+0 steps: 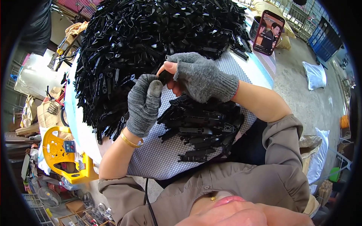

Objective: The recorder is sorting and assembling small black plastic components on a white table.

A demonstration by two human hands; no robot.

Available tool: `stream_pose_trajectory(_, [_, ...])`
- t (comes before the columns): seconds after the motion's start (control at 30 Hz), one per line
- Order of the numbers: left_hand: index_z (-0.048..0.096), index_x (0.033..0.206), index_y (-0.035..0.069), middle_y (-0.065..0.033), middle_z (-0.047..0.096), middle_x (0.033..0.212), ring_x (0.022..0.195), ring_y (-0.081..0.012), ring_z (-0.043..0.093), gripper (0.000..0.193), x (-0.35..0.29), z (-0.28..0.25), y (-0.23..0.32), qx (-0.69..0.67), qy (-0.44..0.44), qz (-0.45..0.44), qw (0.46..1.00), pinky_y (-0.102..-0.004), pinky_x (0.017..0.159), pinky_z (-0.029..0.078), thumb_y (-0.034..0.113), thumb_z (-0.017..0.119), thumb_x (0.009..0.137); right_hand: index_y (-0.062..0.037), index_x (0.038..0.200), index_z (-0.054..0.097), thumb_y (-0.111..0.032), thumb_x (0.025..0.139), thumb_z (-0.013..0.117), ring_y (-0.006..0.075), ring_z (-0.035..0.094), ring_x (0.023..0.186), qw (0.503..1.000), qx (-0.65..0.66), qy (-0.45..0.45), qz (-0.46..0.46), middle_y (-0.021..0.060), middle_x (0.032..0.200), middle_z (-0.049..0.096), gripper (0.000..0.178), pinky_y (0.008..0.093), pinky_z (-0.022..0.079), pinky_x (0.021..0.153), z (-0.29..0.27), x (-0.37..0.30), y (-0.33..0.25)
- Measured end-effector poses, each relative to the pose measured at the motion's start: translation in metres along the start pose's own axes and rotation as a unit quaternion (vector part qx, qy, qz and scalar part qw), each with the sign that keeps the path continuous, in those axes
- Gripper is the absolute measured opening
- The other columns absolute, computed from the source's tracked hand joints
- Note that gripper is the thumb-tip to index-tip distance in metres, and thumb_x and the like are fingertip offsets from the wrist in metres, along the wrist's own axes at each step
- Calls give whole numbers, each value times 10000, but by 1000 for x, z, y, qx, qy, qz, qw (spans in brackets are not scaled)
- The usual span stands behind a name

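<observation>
Together, as seen from the head camera, a worker's gray-gloved left hand (144,107) and right hand (203,77) pinched a small black piece (163,78), partly hidden by the fingers, above a cloth-covered table (151,160) between two heaps of black plastic parts. The larger heap (151,30) spread across the table's far side; the smaller heap (203,124) lay nearer the worker, below the right hand. The right glove left the fingertips bare, and a gold bracelet (131,141) circled the left wrist. Small light lettering ran across the lit screen of a phone (269,33) at far right, while pale print, too small to read surely, marked a dark box (69,146) on a yellow chair (54,145) at left.
</observation>
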State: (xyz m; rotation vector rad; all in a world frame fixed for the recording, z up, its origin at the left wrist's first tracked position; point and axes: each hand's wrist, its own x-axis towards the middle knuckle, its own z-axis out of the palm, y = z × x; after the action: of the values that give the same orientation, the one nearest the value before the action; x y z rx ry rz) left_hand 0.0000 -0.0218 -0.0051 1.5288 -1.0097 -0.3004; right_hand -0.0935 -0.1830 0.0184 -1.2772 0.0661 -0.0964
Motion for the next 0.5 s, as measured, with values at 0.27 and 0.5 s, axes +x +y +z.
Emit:
stream_pose_trajectory(0.27, [548,917,75,53,501,645,528,-26,418,242,2,2,-3,29,-9,34,999,-171,477,325,316,558,896,-33,936,589,-346,931,450,102,533,514,995,-92,37,-28,43,611,541,342,242,456,473,7,-3,4])
stream_pose_trajectory(0.5, [558,844,43,50,480,615,537,-36,437,239,-3,8,-2,37,15,83,996,-203,508,380,278,583,881,-46,910,588,-342,929,460,85,511,524,995,-69,-29,-62,27,639,528,323,221,442,482,8,0,5])
